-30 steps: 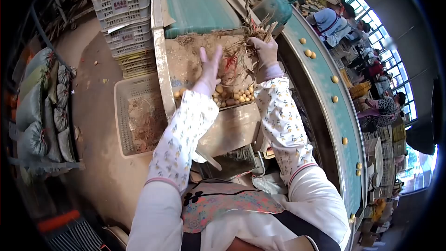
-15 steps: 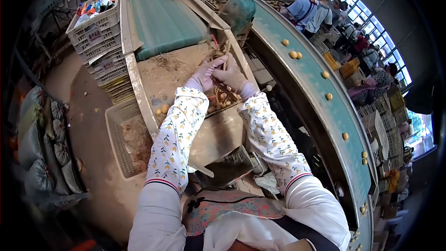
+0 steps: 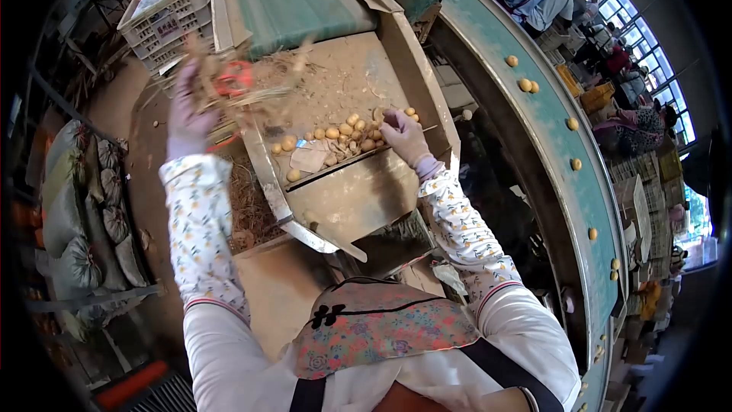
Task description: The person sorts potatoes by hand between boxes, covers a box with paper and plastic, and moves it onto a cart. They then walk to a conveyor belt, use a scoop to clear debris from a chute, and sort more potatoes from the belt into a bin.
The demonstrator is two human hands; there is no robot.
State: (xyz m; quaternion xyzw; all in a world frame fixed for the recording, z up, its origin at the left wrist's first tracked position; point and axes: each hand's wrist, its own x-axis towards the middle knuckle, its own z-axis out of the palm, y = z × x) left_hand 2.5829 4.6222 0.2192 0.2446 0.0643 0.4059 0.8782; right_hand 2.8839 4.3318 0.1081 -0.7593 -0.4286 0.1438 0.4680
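Head view; landmark: the chute.

Chute [image 3: 343, 72]: open-fronted tray with straight raised sides, worn, dust-coated; its floor is brown, gritty and strewn with straw wisps. Contents: rounded, smooth, yellow-brown potatoes [image 3: 332, 133] in a loose row along the near lip, with a creased tan scrap [image 3: 309, 156] among them.

Stalk bundle [image 3: 244, 88]: dry, fibrous, straw-coloured, with a bright red piece in it; above the chute's left side, blurred.

Left hand [image 3: 189, 111]: bare, upright, left of the chute, at the bundle's outer end; blur hides whether its fingers grip the stalks, so this cannot be told.

Right hand [image 3: 404, 136]: bare, over the chute's near right corner, fingers bent down at the potatoes; whether one is gripped cannot be told.

Sleeves [image 3: 200, 206]: white cloth, sprig-printed, one on each forearm.

Crates [image 3: 175, 23]: pale slatted plastic, stacked beyond the chute to its left; the topmost holds crumpled, multicoloured wrappers.

Dry litter [image 3: 252, 202]: tangled, brown, just left of the chute.

Sacks [image 3: 69, 214]: bulging, woven-looking, piled well left of the chute.

Green belt [image 3: 305, 8]: flat, smooth, ending at the chute's far edge.

Long conveyor [image 3: 537, 130]: green surface, metal-sided, right of the chute, carrying scattered potatoes.
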